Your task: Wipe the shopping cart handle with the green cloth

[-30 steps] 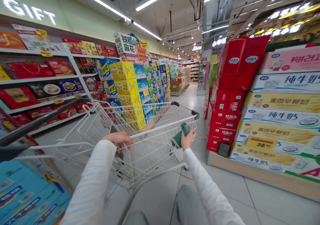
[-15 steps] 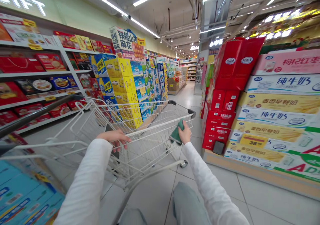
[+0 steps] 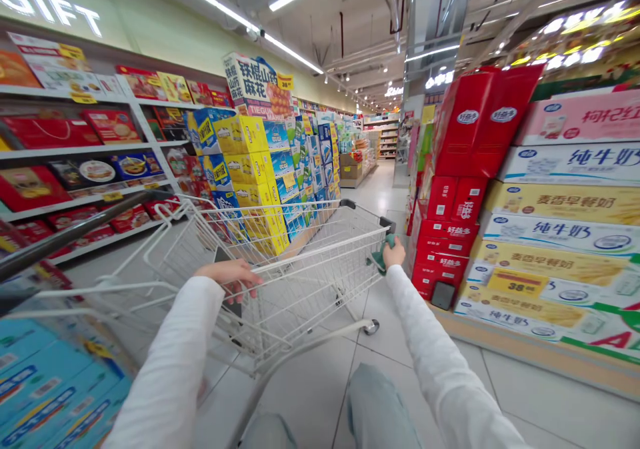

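A white wire shopping cart (image 3: 320,254) stands sideways in front of me, its black handle (image 3: 75,234) at the left. My left hand (image 3: 231,277) is hooked over the cart's near top rail, with the fingers curled down on its inner side. Out at the front corner, my right hand (image 3: 395,254) is closed around a green cloth (image 3: 377,258). The cloth is bunched against the side wires just below the black corner cap (image 3: 387,225). Part of it is hidden behind my fingers. Inside the basket only bare wire shows.
Stacked milk cartons (image 3: 555,229) and red boxes (image 3: 447,236) stand close on the right. Yellow cartons (image 3: 250,182) rise behind the cart. Light blue boxes (image 3: 55,382) sit at the lower left, near shelves (image 3: 100,206) of gift boxes. A tiled aisle (image 3: 383,186) runs ahead.
My right hand has moved right and forward along the cart's side with the cloth, up to the front corner. The left hand stays on the rail. The view has shifted slightly left.
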The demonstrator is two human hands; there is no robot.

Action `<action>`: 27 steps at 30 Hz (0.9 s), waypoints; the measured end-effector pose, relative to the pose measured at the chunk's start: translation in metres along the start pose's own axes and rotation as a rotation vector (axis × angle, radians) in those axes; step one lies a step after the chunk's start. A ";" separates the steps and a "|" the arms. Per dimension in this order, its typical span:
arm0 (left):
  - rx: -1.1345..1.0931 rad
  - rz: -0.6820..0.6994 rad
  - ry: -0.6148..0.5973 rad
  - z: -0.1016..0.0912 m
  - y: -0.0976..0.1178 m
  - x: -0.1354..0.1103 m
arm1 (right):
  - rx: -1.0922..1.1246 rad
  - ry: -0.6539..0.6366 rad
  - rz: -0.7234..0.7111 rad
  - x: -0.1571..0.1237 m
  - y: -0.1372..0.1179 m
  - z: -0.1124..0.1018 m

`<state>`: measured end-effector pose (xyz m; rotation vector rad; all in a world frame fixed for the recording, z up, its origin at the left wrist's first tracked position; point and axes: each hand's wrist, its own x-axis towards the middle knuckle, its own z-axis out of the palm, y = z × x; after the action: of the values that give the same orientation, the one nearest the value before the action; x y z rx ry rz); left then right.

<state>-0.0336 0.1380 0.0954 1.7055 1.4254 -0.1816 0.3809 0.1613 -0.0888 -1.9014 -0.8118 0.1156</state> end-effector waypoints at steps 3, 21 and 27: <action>-0.016 -0.003 -0.004 0.000 0.000 -0.001 | 0.021 -0.070 -0.034 0.002 -0.001 0.002; 0.040 -0.007 -0.014 -0.002 0.001 0.001 | 0.330 -0.167 -0.208 -0.100 -0.047 0.026; 0.002 -0.002 -0.009 0.000 0.002 0.000 | 0.498 0.026 -0.098 -0.082 -0.031 0.012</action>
<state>-0.0322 0.1379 0.0967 1.7029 1.4211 -0.1920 0.2978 0.1307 -0.0909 -1.3900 -0.7727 0.2118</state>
